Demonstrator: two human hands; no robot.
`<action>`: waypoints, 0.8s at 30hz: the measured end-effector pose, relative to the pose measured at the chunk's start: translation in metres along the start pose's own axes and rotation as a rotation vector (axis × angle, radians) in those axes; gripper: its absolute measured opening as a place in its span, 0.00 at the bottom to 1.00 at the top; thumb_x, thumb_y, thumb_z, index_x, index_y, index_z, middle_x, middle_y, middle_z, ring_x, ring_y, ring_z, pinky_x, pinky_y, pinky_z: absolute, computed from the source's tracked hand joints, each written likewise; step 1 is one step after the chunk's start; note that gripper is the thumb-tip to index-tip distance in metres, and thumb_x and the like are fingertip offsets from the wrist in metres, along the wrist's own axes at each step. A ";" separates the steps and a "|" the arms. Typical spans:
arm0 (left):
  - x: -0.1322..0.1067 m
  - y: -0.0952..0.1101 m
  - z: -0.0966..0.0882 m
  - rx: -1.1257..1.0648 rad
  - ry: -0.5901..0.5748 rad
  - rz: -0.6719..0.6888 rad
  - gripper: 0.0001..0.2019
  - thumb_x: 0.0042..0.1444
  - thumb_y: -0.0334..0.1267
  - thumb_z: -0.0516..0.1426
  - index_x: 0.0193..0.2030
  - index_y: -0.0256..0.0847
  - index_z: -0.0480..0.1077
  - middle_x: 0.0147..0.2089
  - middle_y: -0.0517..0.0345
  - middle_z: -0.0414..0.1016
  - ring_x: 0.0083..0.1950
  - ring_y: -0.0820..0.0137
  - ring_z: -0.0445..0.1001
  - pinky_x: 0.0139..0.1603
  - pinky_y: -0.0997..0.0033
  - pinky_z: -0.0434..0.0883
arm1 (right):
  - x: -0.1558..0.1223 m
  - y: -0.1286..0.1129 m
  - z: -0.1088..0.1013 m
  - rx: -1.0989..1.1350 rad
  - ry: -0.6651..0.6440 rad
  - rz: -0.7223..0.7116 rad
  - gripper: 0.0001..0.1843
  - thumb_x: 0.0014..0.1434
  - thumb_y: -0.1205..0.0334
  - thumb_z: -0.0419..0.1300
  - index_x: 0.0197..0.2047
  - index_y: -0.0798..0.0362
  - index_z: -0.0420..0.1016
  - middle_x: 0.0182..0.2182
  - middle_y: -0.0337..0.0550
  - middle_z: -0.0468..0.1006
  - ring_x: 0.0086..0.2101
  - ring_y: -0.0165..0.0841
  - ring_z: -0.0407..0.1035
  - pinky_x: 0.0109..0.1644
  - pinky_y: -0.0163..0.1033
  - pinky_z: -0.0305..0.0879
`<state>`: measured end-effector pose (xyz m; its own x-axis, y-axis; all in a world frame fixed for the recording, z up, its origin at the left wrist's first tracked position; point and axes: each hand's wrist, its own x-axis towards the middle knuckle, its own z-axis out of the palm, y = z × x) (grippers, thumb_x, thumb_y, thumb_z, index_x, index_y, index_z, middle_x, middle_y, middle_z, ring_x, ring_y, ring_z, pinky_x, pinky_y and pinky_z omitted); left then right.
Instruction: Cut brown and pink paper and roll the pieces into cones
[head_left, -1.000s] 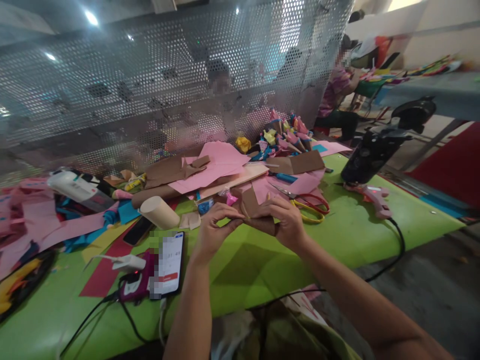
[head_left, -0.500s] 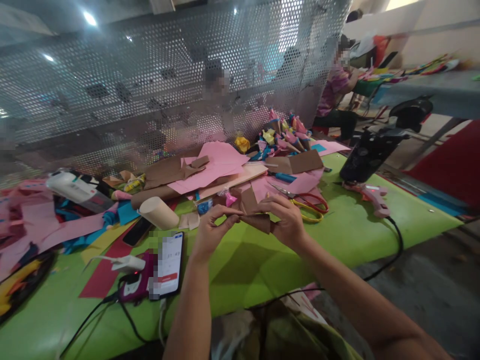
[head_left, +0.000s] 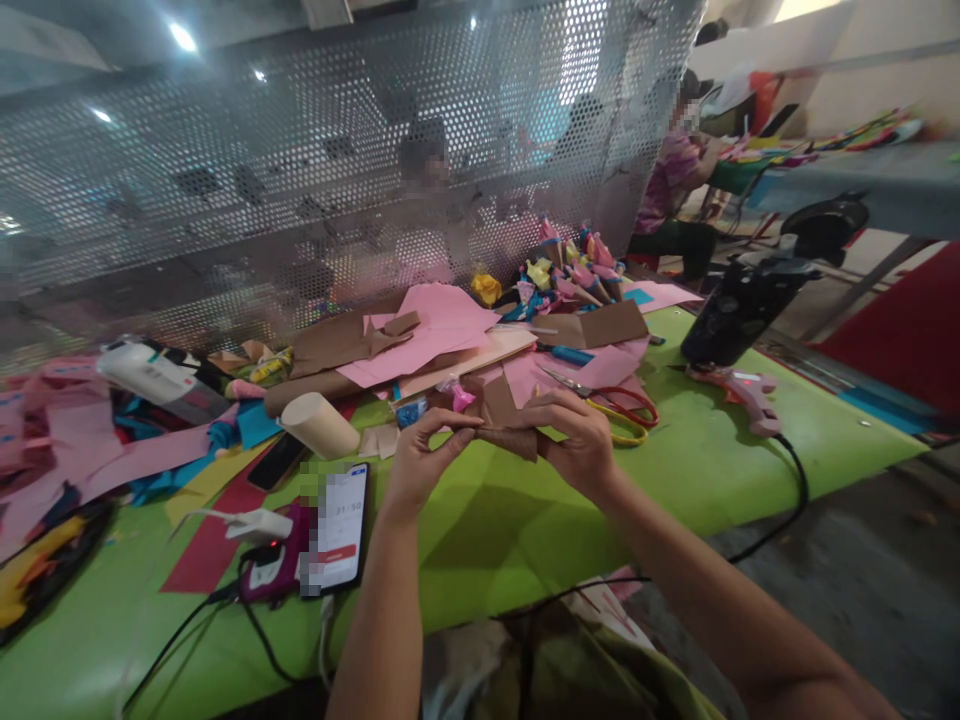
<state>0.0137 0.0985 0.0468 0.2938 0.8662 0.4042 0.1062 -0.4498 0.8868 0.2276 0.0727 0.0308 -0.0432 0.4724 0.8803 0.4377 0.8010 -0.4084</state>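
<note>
A brown paper cone (head_left: 511, 442) is held between my two hands, above the green tabletop (head_left: 487, 540). My left hand (head_left: 429, 455) pinches its narrow tip between thumb and fingers. At the wider end, my right hand (head_left: 576, 435) grips the paper, fingers on top and thumb below. Just behind the cone lie brown paper pieces (head_left: 496, 400), a small pink folded paper piece (head_left: 457, 393) and a blue crumpled piece (head_left: 411, 411). Scissors (head_left: 626, 408) with red and yellow handles rest beyond my right hand.
A hot glue gun (head_left: 754, 395) with a black cable sits right, by a black container (head_left: 739, 312). Left are a cardboard tube (head_left: 319, 425), a lit phone (head_left: 343, 530) and a power strip (head_left: 281, 570). Paper flowers (head_left: 577, 265) pile up before a perforated metal screen (head_left: 337, 170). Another person (head_left: 667, 185) sits beyond.
The cone has turned slightly in my fingers, its wide end looking narrower and flatter. Both hands stay in nearly the same place.
</note>
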 end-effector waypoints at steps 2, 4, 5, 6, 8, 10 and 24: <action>0.000 -0.001 0.000 0.004 0.009 0.003 0.09 0.56 0.47 0.66 0.37 0.45 0.82 0.37 0.54 0.83 0.41 0.65 0.78 0.45 0.65 0.73 | -0.001 0.001 0.000 0.010 0.000 -0.002 0.11 0.59 0.72 0.64 0.37 0.46 0.84 0.30 0.42 0.82 0.31 0.34 0.77 0.35 0.38 0.72; 0.000 -0.002 0.000 0.007 0.017 0.004 0.09 0.56 0.47 0.66 0.37 0.45 0.82 0.37 0.54 0.83 0.41 0.65 0.78 0.45 0.64 0.73 | -0.002 0.002 0.000 0.017 -0.002 -0.005 0.13 0.58 0.74 0.63 0.37 0.46 0.85 0.30 0.41 0.82 0.31 0.34 0.77 0.35 0.38 0.72; 0.000 -0.002 0.000 0.009 0.019 0.005 0.09 0.55 0.47 0.66 0.36 0.45 0.82 0.37 0.54 0.83 0.41 0.65 0.78 0.45 0.65 0.73 | -0.002 0.002 0.000 0.016 -0.002 -0.009 0.14 0.58 0.74 0.63 0.37 0.46 0.84 0.30 0.41 0.82 0.31 0.34 0.77 0.35 0.38 0.72; 0.000 -0.002 0.001 0.012 0.021 0.005 0.09 0.55 0.47 0.66 0.36 0.45 0.82 0.37 0.54 0.83 0.41 0.64 0.78 0.45 0.65 0.73 | -0.002 0.003 0.001 0.012 -0.003 -0.015 0.14 0.58 0.75 0.63 0.37 0.46 0.84 0.30 0.41 0.82 0.31 0.34 0.77 0.35 0.38 0.72; 0.000 -0.002 0.001 0.018 0.018 0.001 0.08 0.56 0.46 0.66 0.37 0.45 0.82 0.37 0.55 0.83 0.41 0.65 0.78 0.46 0.65 0.73 | -0.002 0.003 0.001 -0.005 -0.005 -0.031 0.13 0.58 0.74 0.63 0.37 0.47 0.84 0.30 0.41 0.82 0.30 0.33 0.77 0.35 0.38 0.71; 0.000 0.000 0.001 0.020 0.000 -0.008 0.08 0.57 0.45 0.65 0.38 0.45 0.82 0.38 0.55 0.83 0.43 0.65 0.78 0.47 0.65 0.73 | -0.002 0.003 0.001 -0.024 -0.009 -0.038 0.11 0.59 0.73 0.63 0.36 0.47 0.84 0.30 0.41 0.82 0.31 0.33 0.77 0.35 0.38 0.71; 0.000 -0.003 0.004 0.033 0.017 0.007 0.07 0.57 0.44 0.65 0.37 0.45 0.81 0.37 0.56 0.82 0.41 0.65 0.78 0.46 0.65 0.73 | -0.002 0.003 0.004 -0.070 -0.035 -0.096 0.13 0.61 0.71 0.62 0.40 0.44 0.84 0.30 0.41 0.83 0.31 0.34 0.77 0.36 0.39 0.69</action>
<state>0.0173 0.0989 0.0436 0.2782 0.8666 0.4142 0.1360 -0.4625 0.8761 0.2252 0.0755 0.0266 -0.1185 0.4080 0.9053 0.4917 0.8162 -0.3034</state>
